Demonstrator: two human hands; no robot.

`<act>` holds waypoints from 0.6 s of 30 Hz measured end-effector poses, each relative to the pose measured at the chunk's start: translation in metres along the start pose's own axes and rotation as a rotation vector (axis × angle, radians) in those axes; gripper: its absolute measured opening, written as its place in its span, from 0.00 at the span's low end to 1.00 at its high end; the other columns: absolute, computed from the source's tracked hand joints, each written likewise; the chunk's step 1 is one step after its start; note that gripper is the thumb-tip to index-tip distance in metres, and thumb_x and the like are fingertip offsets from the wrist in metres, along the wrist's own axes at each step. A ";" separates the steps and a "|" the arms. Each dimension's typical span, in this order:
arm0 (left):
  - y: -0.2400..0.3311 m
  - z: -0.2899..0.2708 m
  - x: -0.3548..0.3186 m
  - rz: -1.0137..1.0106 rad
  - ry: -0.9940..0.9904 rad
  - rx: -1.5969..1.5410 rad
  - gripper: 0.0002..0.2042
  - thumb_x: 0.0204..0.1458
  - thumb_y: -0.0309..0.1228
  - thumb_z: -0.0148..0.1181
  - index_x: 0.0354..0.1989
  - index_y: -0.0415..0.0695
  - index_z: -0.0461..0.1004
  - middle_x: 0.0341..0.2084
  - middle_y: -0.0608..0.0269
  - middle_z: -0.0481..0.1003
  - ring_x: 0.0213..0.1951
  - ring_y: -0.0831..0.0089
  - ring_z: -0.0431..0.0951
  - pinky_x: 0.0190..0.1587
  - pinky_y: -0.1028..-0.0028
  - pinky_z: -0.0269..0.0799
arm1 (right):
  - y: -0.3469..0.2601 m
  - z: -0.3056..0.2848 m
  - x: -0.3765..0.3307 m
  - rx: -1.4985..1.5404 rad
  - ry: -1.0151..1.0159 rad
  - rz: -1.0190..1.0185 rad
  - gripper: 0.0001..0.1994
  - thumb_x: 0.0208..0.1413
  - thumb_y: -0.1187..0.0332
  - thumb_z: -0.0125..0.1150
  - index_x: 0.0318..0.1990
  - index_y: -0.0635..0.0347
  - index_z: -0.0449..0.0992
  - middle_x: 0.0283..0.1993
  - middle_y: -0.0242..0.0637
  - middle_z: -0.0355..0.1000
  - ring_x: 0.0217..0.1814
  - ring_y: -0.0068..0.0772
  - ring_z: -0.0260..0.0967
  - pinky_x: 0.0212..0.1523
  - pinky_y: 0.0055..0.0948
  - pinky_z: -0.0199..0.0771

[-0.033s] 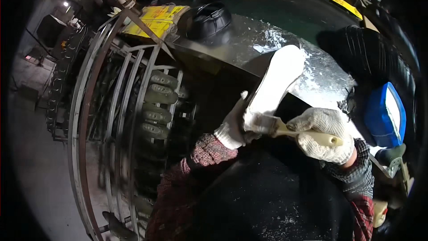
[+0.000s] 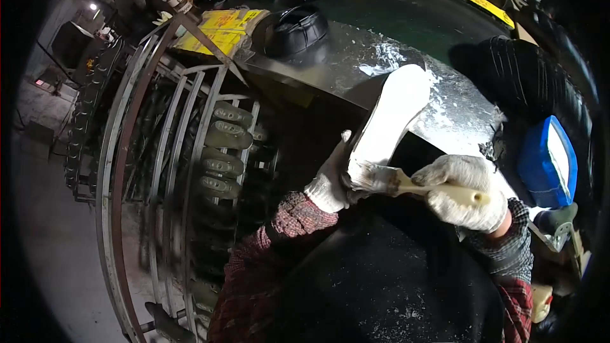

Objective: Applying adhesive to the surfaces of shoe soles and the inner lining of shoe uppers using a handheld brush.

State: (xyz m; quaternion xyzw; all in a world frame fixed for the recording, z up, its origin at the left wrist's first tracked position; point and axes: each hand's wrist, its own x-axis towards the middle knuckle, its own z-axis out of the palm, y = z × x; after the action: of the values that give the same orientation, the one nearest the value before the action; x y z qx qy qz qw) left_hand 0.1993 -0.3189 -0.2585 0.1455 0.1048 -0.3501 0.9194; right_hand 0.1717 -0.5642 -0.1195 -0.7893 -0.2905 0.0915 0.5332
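Slanting up-right, white sole (image 2: pixel 389 121); brush (image 2: pixel 394 183) crosswise.

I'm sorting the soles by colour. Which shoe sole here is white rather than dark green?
The white sole held up in the left hand, with the right hand putting a brush to its lower end. The dark green soles sit stacked on the metal rack.

Both our hands gloved white, forearms in plaid sleeves coming up from the near edge. Left hand (image 2: pixel 329 181) raised at centre, fingers curled and closed in a grip, thumb up. Right hand (image 2: pixel 467 192) just to the right, fist closed tight, knuckles up, wrist bent left toward the left hand.
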 end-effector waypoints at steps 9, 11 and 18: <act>0.003 -0.014 -0.006 -0.087 0.036 0.053 0.34 0.62 0.61 0.33 0.56 0.41 0.67 0.33 0.47 0.79 0.19 0.63 0.80 0.12 0.75 0.74 | 0.017 0.009 0.005 0.095 -0.062 -0.127 0.14 0.56 0.66 0.65 0.44 0.67 0.77 0.42 0.46 0.76 0.40 0.32 0.76 0.44 0.26 0.78; 0.009 -0.031 -0.008 -0.144 0.024 -0.062 0.34 0.61 0.62 0.35 0.58 0.43 0.66 0.36 0.48 0.79 0.20 0.60 0.79 0.10 0.72 0.73 | 0.020 0.003 -0.002 0.346 0.038 0.089 0.14 0.55 0.67 0.66 0.43 0.68 0.76 0.42 0.46 0.76 0.42 0.31 0.76 0.45 0.25 0.78; 0.014 -0.067 -0.011 -0.120 0.071 -0.153 0.34 0.60 0.61 0.39 0.62 0.44 0.64 0.52 0.48 0.73 0.43 0.52 0.79 0.39 0.54 0.81 | 0.032 -0.002 0.021 0.076 0.061 0.015 0.11 0.56 0.66 0.65 0.41 0.66 0.77 0.41 0.43 0.78 0.42 0.32 0.76 0.43 0.30 0.78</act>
State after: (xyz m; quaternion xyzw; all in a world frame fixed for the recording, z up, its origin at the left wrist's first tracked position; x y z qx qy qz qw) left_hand 0.1945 -0.2792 -0.3149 0.0805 0.1723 -0.3903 0.9009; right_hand 0.2011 -0.5626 -0.1441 -0.7731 -0.2647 0.0821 0.5705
